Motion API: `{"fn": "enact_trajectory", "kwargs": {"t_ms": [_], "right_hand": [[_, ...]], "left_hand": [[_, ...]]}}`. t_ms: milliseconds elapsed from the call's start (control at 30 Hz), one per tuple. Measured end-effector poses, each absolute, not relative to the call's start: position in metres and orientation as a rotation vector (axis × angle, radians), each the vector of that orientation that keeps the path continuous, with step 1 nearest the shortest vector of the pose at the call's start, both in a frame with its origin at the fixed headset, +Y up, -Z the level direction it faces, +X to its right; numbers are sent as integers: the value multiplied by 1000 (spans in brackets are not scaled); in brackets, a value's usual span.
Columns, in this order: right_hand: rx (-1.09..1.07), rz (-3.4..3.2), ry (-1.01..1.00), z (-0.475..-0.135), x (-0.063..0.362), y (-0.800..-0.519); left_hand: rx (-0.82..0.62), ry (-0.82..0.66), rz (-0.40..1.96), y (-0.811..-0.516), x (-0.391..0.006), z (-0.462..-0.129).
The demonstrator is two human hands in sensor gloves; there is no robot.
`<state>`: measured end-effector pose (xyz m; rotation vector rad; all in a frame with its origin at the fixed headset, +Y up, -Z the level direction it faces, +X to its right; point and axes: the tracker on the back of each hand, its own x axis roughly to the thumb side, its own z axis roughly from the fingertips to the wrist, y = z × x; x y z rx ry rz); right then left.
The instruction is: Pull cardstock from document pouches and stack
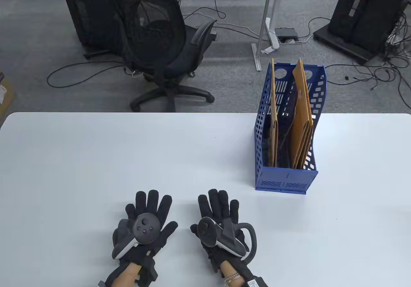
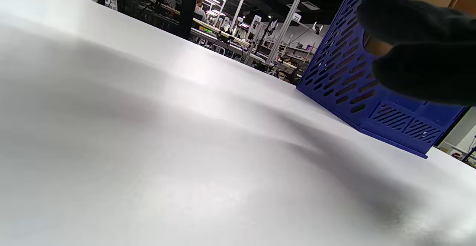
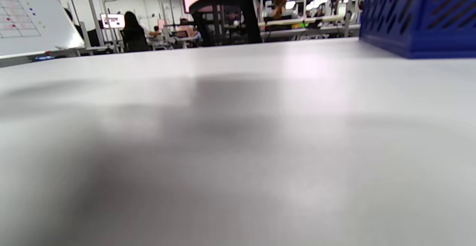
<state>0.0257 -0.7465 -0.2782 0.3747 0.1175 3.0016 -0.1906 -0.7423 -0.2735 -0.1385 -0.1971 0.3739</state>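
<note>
A blue perforated file holder (image 1: 286, 178) stands on the white table (image 1: 96, 158) at the right. Several tan document pouches (image 1: 301, 117) stand upright inside it, one (image 1: 273, 120) against its left wall. My left hand (image 1: 148, 214) and my right hand (image 1: 218, 213) lie flat, palms down, fingers spread, side by side near the front edge, left of the holder. Both hold nothing. In the left wrist view the holder (image 2: 349, 86) shows at the right behind dark gloved fingers (image 2: 420, 45). In the right wrist view only the holder's corner (image 3: 420, 19) shows; no fingers show.
A black mesh office chair (image 1: 160, 43) stands beyond the table's far edge. Cables, a metal stand leg (image 1: 268, 23) and black equipment cases (image 1: 366, 14) are on the grey floor behind.
</note>
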Motion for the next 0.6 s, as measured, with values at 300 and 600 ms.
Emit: {"fn": "enact_trajectory", "kwargs": {"t_ms": [300, 600], "right_hand": [[357, 2959, 104, -279, 31, -744], [122, 2862, -300, -288, 70, -682]], "left_hand": [[-131, -209, 391, -741, -189, -272], [-125, -215, 404, -740, -187, -271]]}}
